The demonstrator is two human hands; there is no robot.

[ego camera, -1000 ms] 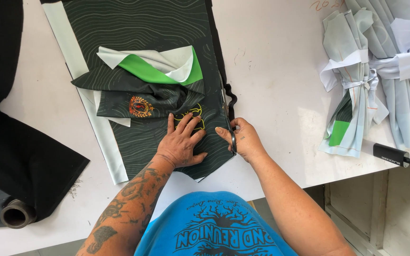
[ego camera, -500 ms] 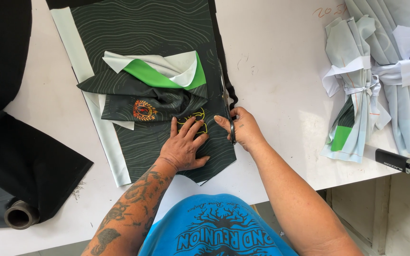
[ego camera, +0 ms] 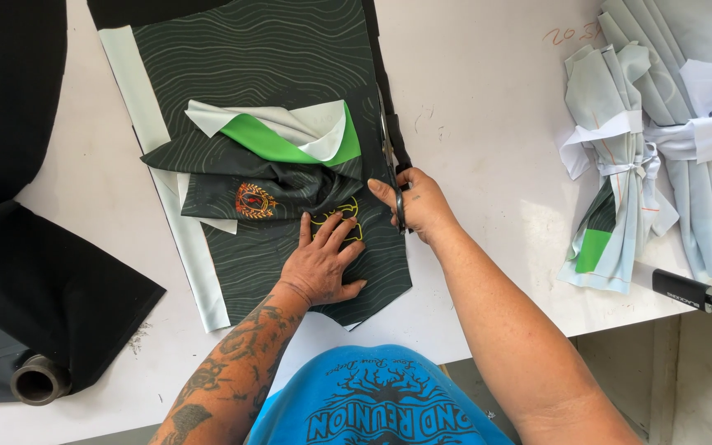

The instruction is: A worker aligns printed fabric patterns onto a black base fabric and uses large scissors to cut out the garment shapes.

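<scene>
A dark green fabric panel (ego camera: 257,74) with thin wavy lines lies on the white table (ego camera: 488,99). My left hand (ego camera: 321,265) presses flat on its lower part, fingers spread beside a yellow printed mark. My right hand (ego camera: 418,204) grips a pair of scissors (ego camera: 389,152), whose blades point away from me along the panel's right edge. A narrow dark strip of fabric (ego camera: 381,66) lies along that cut edge. On the panel sit folded pieces, one green and white (ego camera: 290,136), one dark with a red and gold crest (ego camera: 255,200).
Black fabric on a roll with a cardboard core (ego camera: 36,381) covers the left of the table. Tied bundles of pale grey cut pieces (ego camera: 661,140) lie at the right. A small black tool (ego camera: 684,289) rests near the table's right front edge.
My right hand and the scissors have moved further up the panel's right edge. My left hand stays pressed on the fabric in about the same spot.
</scene>
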